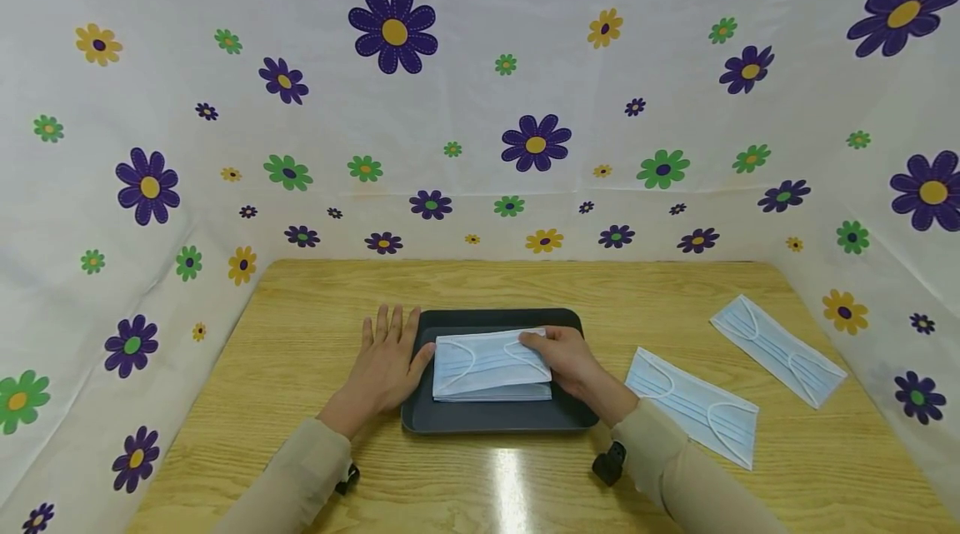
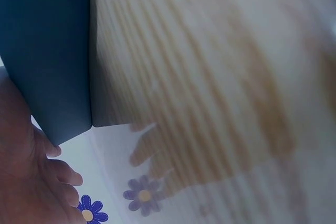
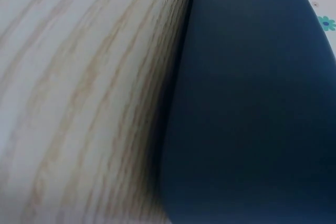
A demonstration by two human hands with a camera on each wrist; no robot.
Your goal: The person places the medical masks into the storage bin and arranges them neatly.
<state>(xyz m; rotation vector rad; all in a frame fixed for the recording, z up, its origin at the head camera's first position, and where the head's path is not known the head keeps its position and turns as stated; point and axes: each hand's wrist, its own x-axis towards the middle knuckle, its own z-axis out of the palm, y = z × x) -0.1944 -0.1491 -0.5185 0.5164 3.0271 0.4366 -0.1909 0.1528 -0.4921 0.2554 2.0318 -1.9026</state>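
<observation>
A dark grey tray [image 1: 495, 417] stands on the wooden table, with light blue face masks stacked in it. My right hand [image 1: 573, 359] pinches the right end of the top face mask [image 1: 480, 363], thumb above. That mask's near edge sits a little off the mask [image 1: 517, 393] beneath it. At the tray's left side my left hand [image 1: 382, 367] lies with its fingers straight, its thumb over the rim by the mask's left edge. The left wrist view shows the left hand [image 2: 26, 166] beside the tray wall [image 2: 50, 51]. In the right wrist view only the tray's outer wall [image 3: 247, 103] and wood appear; the hand is hidden.
Right of the tray lies one face mask [image 1: 693, 409], partly behind the right forearm. Another face mask [image 1: 778, 351] lies farther right, near the table's edge. A white cloth [image 1: 465, 101] with printed flowers surrounds the wooden table [image 1: 337, 292] at the back and sides.
</observation>
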